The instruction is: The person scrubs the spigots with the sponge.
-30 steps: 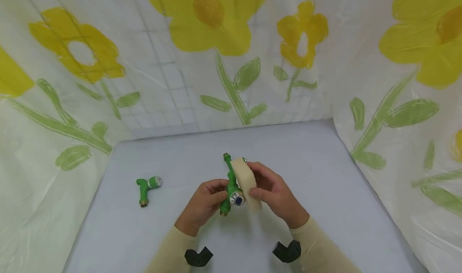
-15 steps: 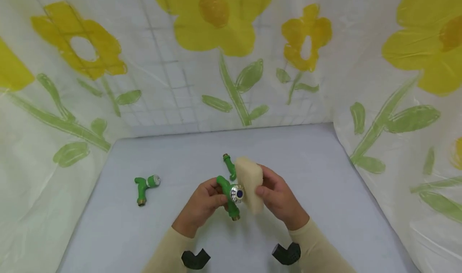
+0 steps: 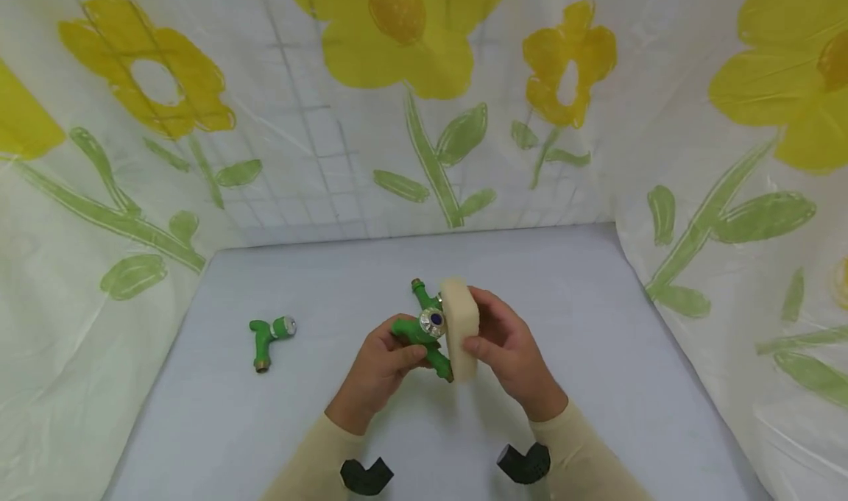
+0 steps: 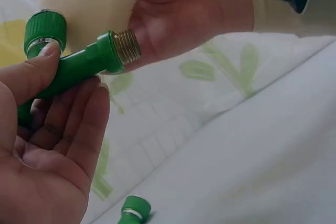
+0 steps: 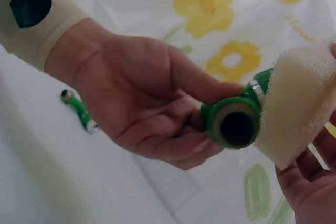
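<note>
A green water tap (image 3: pixel 412 331) with a silver, blue-centred knob is held in my left hand (image 3: pixel 374 372), thumb on top and fingers beneath. Its threaded brass end (image 4: pixel 127 46) shows in the left wrist view. My right hand (image 3: pixel 509 350) grips a cream sponge (image 3: pixel 461 328) between thumb and fingers. The sponge stands on edge against the tap's knob side; in the right wrist view, the sponge (image 5: pixel 296 103) overlaps the knob, so exact contact is hard to tell.
A second green tap (image 3: pixel 422 293) lies behind the hands, partly hidden by the sponge. Another green tap (image 3: pixel 263 346) lies on the left of the white table (image 3: pixel 318 295). A flower-printed sheet (image 3: pixel 424 155) hangs at the back and both sides.
My left hand has turned the tap, so its knob faces further up and its threaded end swings right. The sponge has shifted slightly and stands more upright beside it.
</note>
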Tool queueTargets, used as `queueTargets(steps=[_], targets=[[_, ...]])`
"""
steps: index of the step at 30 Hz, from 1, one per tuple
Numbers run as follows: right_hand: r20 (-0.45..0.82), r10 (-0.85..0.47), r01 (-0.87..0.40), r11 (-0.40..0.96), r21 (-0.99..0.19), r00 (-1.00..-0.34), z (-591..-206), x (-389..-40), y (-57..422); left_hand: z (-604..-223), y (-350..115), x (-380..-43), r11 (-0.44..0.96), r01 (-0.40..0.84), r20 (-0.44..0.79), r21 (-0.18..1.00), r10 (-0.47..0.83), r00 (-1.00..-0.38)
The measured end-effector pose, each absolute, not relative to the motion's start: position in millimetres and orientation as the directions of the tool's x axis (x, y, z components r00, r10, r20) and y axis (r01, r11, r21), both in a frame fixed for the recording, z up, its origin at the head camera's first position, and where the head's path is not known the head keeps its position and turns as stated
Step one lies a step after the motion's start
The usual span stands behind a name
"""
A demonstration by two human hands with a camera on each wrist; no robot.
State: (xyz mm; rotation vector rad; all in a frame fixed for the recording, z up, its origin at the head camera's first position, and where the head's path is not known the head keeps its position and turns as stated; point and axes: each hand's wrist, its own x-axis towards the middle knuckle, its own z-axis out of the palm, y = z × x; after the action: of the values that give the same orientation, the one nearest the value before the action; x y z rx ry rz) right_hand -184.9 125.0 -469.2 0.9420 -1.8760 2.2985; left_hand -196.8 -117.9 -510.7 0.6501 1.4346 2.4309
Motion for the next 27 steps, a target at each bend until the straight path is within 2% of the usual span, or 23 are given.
queueTargets(steps=[3, 8, 11, 15, 18, 21, 24, 27], targets=[[0.465, -0.328, -0.391, -0.267, -0.881, -0.823, -473, -185, 125, -511, -115, -195, -0.494, 0.01, 0.23, 0.87, 0.387, -0.893], [0.464, -0.264, -0.445, -0.132, -0.886, -0.845, -484, -186, 120, -505, -113, -194, -0.474, 0.045, 0.194, 0.879, 0.27, -0.943], [0.543, -0.2, -0.554, -0.001, -0.833, -0.816, -486, -186, 115, -504, -111, -194, -0.403, 0.043, 0.145, 0.914, 0.224, -0.964], [0.672, -0.108, -0.676, 0.225, -0.701, -0.733, -485, -187, 109, -501, -107, -190, -0.239, 0.067, 0.115, 0.969, 0.191, -0.975], [0.706, -0.087, -0.677, 0.387, -0.626, -0.703, -487, -187, 106, -496, -106, -188, -0.146, 0.131, 0.155, 0.981, 0.167, -0.974], [0.693, -0.117, -0.645, 0.5, -0.578, -0.711, -495, -186, 106, -491, -109, -187, -0.086, 0.209, 0.218, 0.974, 0.103, -0.971], [0.682, -0.15, -0.634, 0.548, -0.545, -0.716, -501, -185, 106, -489, -112, -188, -0.026, 0.271, 0.272, 0.962, 0.054, -0.961], [0.692, -0.158, -0.652, 0.531, -0.541, -0.704, -499, -187, 105, -490, -111, -188, 0.059, 0.354, 0.346, 0.933, 0.11, -0.932]])
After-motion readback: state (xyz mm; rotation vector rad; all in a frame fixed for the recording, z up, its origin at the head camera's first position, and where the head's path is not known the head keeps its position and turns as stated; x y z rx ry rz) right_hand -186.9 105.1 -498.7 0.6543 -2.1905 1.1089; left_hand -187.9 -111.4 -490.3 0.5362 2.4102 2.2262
